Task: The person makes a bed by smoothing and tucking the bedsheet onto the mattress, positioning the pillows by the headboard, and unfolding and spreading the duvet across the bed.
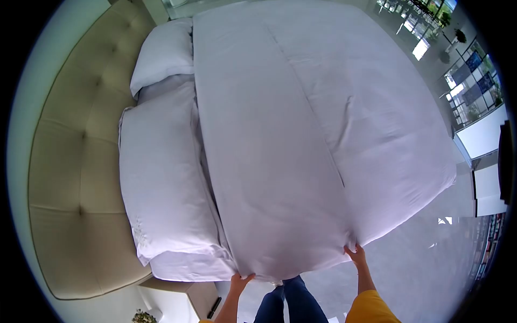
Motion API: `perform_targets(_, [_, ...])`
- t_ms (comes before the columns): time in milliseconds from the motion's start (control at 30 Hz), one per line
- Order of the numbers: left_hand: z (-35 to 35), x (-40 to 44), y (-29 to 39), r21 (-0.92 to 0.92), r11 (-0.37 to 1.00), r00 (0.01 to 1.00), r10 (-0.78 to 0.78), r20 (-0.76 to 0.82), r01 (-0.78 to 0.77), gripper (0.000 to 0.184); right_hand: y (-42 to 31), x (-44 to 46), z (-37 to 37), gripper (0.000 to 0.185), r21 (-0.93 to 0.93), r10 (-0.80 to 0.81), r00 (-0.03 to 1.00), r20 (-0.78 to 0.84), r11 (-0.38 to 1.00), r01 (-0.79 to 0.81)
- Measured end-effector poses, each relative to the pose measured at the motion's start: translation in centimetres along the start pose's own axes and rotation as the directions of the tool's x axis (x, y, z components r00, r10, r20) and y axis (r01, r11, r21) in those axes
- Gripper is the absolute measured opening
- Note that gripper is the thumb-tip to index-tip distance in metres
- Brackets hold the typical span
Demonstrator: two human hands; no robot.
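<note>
A pale lilac duvet (269,156) covers most of the bed, its upper part folded back in a wide band. At the near edge, my left hand (241,281) pinches the duvet close to the pillow end. Farther right, my right hand (355,254) grips the same edge by the end of the fold line, where the cloth bunches up. Two pillows lie at the head of the bed: a near pillow (164,177) and a far pillow (164,54). Beneath the near pillow a strip of the sheet (188,267) shows.
A tufted beige headboard (75,161) stands at the left. Below it is a white bedside cabinet (177,299), with a plant (143,316) nearby. Glossy grey floor (412,258) runs along the right. White furniture (487,183) and large windows (474,81) lie beyond the bed's foot.
</note>
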State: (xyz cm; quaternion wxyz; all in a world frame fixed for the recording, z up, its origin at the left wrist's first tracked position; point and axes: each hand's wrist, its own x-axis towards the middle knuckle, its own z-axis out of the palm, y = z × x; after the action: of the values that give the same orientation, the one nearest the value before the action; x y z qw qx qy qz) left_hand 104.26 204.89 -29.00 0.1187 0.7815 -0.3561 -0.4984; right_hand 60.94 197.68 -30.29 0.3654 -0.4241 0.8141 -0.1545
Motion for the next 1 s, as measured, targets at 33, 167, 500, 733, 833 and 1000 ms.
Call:
perform_targets(33, [-0.3,-0.4,0.4,0.03,0.999,0.999,0.012,0.042,-0.014,0.047,1.4,-0.6,0.0,0.043,0.022,-0.016,0.999,0.045,1.0,0.015])
perform_targets(167, [1.2,-0.3,-3.9,0.043,0.992,0.988,0.114,0.108,-0.119,0.046,5.0,-1.9,0.2,0.028,-0.247,0.01,0.999,0.031,0.969,-0.002])
perform_targets(500, [4.8,-1.2,-10.0,-0.171,0.976,0.987,0.112,-0.119,-0.131,0.028,5.2,-5.1,-0.9,0.021,-0.456,0.061,0.986,-0.154,0.881,-0.126])
perform_targets(733, [-0.9,0.5,-11.5,-0.944,0.316,0.798,-0.592,-0.118,0.094,0.054,10.2,-5.2,6.7,0.038,-0.303,0.16,0.984,0.084,0.944,-0.128])
perform_targets(833, [-2.5,0.5,-9.5,-0.905,0.42,0.744,-0.626,-0.234,0.069,0.044,7.8,-6.4,11.7,0.035,-0.254,-0.072,0.993,0.098,0.963,0.094])
perform_targets(1000, [-2.0,0.9,-10.6,-0.585,0.811,0.593,-0.463,-0.659,-0.018,0.026,1.6,-7.4,14.3,0.024,-0.164,-0.006,0.978,0.207,0.986,0.041])
